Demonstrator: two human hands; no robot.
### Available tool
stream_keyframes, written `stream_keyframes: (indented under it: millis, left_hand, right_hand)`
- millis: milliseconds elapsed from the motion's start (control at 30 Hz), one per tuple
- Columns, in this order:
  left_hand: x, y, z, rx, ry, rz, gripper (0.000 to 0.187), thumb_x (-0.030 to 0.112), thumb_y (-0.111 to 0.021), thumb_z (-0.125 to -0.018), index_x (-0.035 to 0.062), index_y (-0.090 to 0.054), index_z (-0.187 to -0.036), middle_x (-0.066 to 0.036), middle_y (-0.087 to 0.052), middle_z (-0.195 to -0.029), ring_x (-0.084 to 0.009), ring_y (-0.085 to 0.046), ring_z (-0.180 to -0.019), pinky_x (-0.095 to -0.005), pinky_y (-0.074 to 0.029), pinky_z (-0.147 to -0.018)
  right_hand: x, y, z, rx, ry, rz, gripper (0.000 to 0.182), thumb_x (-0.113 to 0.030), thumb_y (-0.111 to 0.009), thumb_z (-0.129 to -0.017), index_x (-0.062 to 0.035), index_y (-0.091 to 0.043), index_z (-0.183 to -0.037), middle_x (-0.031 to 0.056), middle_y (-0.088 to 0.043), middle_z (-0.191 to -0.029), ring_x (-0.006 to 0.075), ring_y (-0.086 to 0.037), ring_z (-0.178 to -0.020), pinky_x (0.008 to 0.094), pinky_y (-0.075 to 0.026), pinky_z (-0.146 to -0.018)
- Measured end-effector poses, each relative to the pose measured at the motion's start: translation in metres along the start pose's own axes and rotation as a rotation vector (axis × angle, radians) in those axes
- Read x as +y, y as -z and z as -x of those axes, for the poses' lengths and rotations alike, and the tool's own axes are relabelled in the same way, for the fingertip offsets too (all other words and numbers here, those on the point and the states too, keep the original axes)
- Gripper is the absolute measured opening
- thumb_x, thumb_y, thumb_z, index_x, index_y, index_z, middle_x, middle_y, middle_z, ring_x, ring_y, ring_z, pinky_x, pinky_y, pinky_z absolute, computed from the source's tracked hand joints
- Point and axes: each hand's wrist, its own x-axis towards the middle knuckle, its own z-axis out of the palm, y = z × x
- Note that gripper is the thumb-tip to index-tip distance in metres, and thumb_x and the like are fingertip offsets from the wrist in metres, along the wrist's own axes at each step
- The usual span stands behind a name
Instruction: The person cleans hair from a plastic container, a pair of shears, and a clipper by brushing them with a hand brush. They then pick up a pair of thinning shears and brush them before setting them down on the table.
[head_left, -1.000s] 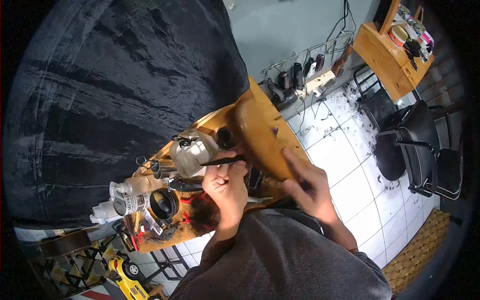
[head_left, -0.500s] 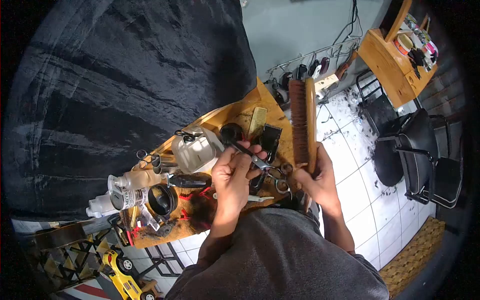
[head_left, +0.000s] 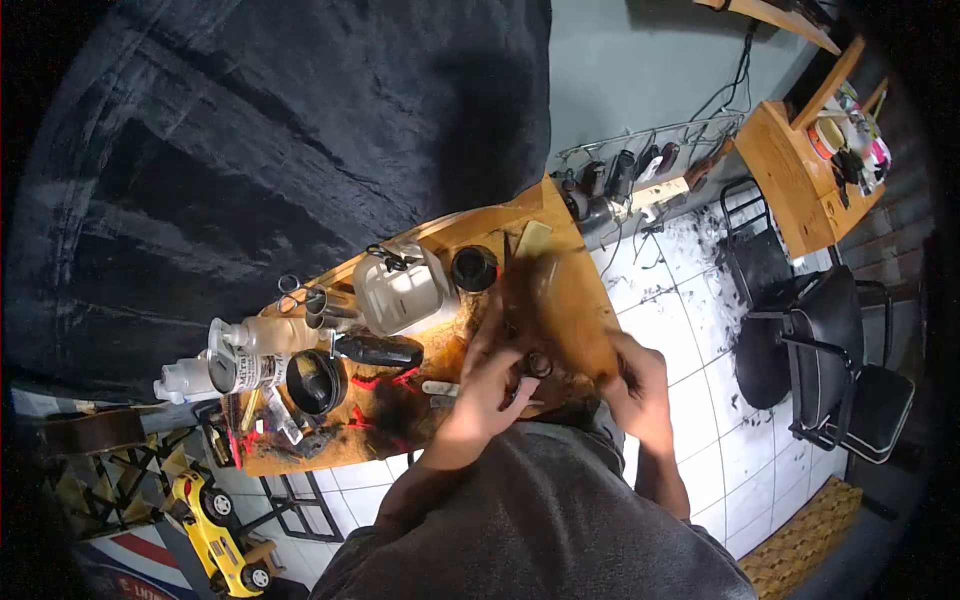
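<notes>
My right hand (head_left: 640,390) is closed on the end of a wooden-backed brush (head_left: 575,310), which is smeared by motion over the table. My left hand (head_left: 490,400) is closed around scissors (head_left: 539,365); their dark finger rings show beside the fingers, and the blades are hard to make out. To the left of that hand lie a black hair clipper (head_left: 380,350) and a black bowl (head_left: 317,382). Beyond the hands are a translucent plastic container (head_left: 400,290), a round black cup (head_left: 474,268) and a pale yellowish block (head_left: 533,238).
Dark hair clippings and red clips (head_left: 385,380) litter the wooden table (head_left: 270,462). Bottles (head_left: 265,335) and a can (head_left: 232,365) stand on its left. A dark cloth (head_left: 250,150) hangs behind. At right are black chairs (head_left: 825,340) on a tiled floor; a yellow toy car (head_left: 215,540) is lower left.
The brush has swung from upright to a slant over the table, toward the left. My left hand with the scissors has dropped lower and nearer my body. The view has shifted slightly.
</notes>
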Motion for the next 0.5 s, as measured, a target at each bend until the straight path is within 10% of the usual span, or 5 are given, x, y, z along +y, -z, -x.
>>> stream_keyframes:
  millis: [67,200,333,367,500]
  left_hand:
    - [0.016,-0.007,-0.010,0.124,0.334,1.038,0.064,0.045,-0.041,-0.092,0.0070,-0.027,-0.141,-0.020,-0.017,-0.150,-0.0304,-0.016,-0.140,-0.0488,-0.024,-0.109]
    - [0.017,-0.009,-0.009,-0.102,0.331,1.066,0.084,0.065,-0.026,-0.088,0.0065,-0.013,-0.147,-0.017,-0.012,-0.153,-0.0288,-0.015,-0.141,-0.0522,-0.019,-0.111]
    - [0.016,-0.010,-0.001,0.045,0.539,0.885,0.081,0.054,-0.048,-0.087,0.0065,-0.018,-0.145,-0.016,-0.023,-0.149,-0.0291,-0.022,-0.139,-0.0479,-0.025,-0.110]
    - [0.021,-0.013,-0.004,0.033,0.556,0.692,0.069,0.031,-0.057,-0.090,0.0062,-0.021,-0.144,-0.017,-0.031,-0.145,-0.0284,-0.031,-0.134,-0.0428,-0.033,-0.107]
    - [0.024,-0.016,0.002,0.030,0.575,0.592,0.042,0.009,-0.042,-0.098,0.0010,-0.031,-0.138,-0.013,-0.048,-0.127,-0.0212,-0.053,-0.116,-0.0318,-0.046,-0.094]
  right_hand:
    - [0.002,0.021,0.001,-0.341,0.199,0.258,0.046,-0.024,-0.081,-0.067,0.0051,-0.063,-0.097,0.0195,-0.065,-0.078,0.0276,-0.066,-0.071,0.0331,-0.050,-0.067]
    - [-0.006,0.010,-0.001,-0.234,0.083,0.490,0.039,-0.025,-0.081,-0.066,0.0033,-0.067,-0.089,0.0175,-0.065,-0.074,0.0278,-0.066,-0.065,0.0340,-0.050,-0.061]
    - [0.003,0.010,-0.005,-0.002,-0.016,0.462,0.039,-0.022,-0.079,-0.069,0.0044,-0.067,-0.095,0.0172,-0.064,-0.071,0.0248,-0.065,-0.064,0.0329,-0.050,-0.059]
    - [-0.003,0.006,-0.010,0.095,0.029,0.501,0.041,-0.021,-0.079,-0.070,0.0057,-0.066,-0.098,0.0153,-0.062,-0.068,0.0235,-0.064,-0.062,0.0324,-0.049,-0.059]
    - [-0.001,0.009,-0.028,0.382,0.044,0.619,0.038,-0.014,-0.076,-0.075,0.0075,-0.063,-0.105,0.0144,-0.059,-0.065,0.0130,-0.056,-0.056,0.0274,-0.044,-0.052]
